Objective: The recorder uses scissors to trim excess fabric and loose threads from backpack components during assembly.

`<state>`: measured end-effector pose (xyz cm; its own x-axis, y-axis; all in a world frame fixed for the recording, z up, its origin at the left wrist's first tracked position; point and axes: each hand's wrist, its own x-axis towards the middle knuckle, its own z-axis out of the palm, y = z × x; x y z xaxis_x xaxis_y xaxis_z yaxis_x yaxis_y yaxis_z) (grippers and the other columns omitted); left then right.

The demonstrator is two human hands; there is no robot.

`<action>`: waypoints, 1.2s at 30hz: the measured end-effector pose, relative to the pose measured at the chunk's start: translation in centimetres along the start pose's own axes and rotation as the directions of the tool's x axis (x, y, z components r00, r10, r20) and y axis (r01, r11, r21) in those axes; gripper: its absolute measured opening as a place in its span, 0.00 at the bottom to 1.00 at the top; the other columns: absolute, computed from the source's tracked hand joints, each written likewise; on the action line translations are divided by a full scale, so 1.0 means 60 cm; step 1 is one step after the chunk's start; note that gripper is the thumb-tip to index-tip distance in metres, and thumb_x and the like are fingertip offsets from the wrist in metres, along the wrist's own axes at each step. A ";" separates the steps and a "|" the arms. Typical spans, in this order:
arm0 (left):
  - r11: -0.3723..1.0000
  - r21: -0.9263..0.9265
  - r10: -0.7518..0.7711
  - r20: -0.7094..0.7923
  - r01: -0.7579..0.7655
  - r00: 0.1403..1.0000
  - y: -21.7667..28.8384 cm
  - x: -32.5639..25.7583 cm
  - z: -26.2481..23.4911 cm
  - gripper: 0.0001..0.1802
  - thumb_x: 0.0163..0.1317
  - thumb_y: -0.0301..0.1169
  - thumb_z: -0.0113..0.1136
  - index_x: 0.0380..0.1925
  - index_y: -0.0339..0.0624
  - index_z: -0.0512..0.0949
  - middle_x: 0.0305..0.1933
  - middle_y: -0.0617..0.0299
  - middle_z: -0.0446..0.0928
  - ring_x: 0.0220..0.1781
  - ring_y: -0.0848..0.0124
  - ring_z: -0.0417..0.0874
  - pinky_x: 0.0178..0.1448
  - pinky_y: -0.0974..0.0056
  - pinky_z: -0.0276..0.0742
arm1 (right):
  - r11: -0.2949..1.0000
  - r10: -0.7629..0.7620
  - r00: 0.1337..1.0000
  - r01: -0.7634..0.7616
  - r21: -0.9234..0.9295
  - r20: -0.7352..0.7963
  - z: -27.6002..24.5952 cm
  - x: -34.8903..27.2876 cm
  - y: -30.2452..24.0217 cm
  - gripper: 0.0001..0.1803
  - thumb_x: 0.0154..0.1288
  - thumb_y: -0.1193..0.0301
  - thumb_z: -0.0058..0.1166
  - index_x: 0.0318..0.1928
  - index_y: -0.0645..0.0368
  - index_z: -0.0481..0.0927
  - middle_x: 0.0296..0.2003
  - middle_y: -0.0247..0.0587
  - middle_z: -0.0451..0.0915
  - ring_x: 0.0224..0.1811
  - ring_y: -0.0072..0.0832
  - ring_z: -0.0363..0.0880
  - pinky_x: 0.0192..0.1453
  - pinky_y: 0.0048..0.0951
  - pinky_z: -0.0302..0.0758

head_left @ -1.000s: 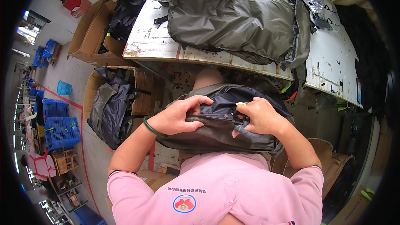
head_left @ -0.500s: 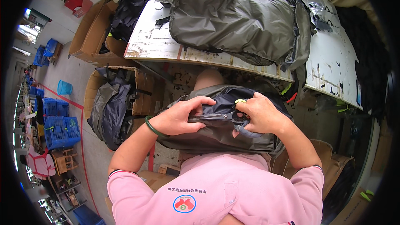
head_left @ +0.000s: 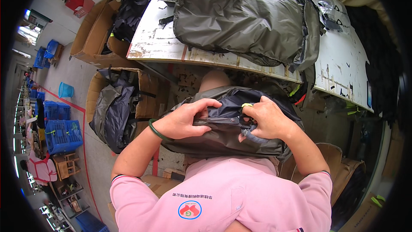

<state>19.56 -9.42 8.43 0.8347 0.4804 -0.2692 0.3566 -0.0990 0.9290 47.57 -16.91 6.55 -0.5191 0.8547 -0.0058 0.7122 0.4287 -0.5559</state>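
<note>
Across my lap lies a grey-green and black fabric bag (head_left: 184, 148). My right hand (head_left: 268, 120) is closed around the handles of a pair of scissors (head_left: 223, 120); one handle is wrapped in grey cloth. The blades point left along the bag, toward my other hand. A small yellow-green tab (head_left: 247, 104) shows at the right thumb and forefinger. My left hand (head_left: 189, 118), with a dark green bangle at its wrist, has thumb and fingers curled on the bag's black fabric beside the blade tips. Its fingertips are partly hidden in the folds.
Ahead stands a worn white table (head_left: 156, 45) bearing another large grey-green bag (head_left: 238, 21). At the left, a cardboard box (head_left: 94, 83) holds more bags, with another cardboard box (head_left: 88, 36) behind it. Blue crates (head_left: 63, 135) stand farther left. Opened cardboard (head_left: 328, 159) lies at the right.
Both hands stay in nearly the same place on the bag. The right hand and the scissors' handles have shifted very slightly; the hold is the same.
</note>
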 end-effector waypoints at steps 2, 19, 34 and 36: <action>1.000 0.001 -0.001 0.001 0.001 1.000 -0.001 0.000 0.000 0.36 0.52 0.23 0.68 0.63 0.42 0.69 0.33 0.67 0.67 0.35 0.77 0.68 0.44 0.72 0.68 | 1.000 0.004 1.000 -0.004 -0.013 0.014 0.001 0.000 0.001 0.32 0.44 0.39 0.70 0.26 0.55 0.74 0.17 0.38 0.75 0.25 0.40 0.78 0.39 0.34 0.65; 1.000 -0.003 -0.007 -0.055 0.007 0.998 -0.037 0.021 -0.004 0.10 0.68 0.34 0.61 0.31 0.39 0.80 0.26 0.68 0.75 0.28 0.80 0.71 0.34 0.71 0.69 | 0.929 0.239 0.971 -0.225 0.294 -0.012 0.048 -0.034 0.024 0.21 0.51 0.63 0.73 0.35 0.60 0.75 0.28 0.45 0.80 0.33 0.48 0.78 0.38 0.42 0.73; 0.996 -0.089 -0.039 -0.424 0.001 0.905 -0.076 -0.060 -0.102 0.17 0.74 0.42 0.54 0.46 0.38 0.78 0.42 0.66 0.78 0.45 0.78 0.75 0.53 0.70 0.72 | 0.867 0.324 0.943 -0.264 0.422 -0.076 0.028 -0.051 0.048 0.21 0.53 0.64 0.72 0.33 0.62 0.72 0.26 0.52 0.75 0.28 0.50 0.71 0.34 0.37 0.70; 0.993 -0.116 -0.076 -0.465 0.024 0.882 -0.098 -0.093 -0.103 0.18 0.72 0.42 0.56 0.50 0.38 0.77 0.45 0.65 0.78 0.47 0.77 0.75 0.55 0.69 0.72 | 0.856 0.336 0.940 -0.278 0.435 -0.061 0.023 -0.050 0.049 0.21 0.53 0.65 0.72 0.34 0.63 0.72 0.26 0.52 0.75 0.28 0.48 0.70 0.34 0.36 0.70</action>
<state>10.23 -6.11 6.03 0.5140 0.8365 -0.1896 0.3259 0.0141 0.9453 50.55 -18.61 3.79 -0.2201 0.9652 -0.1414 0.5484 0.0025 -0.8362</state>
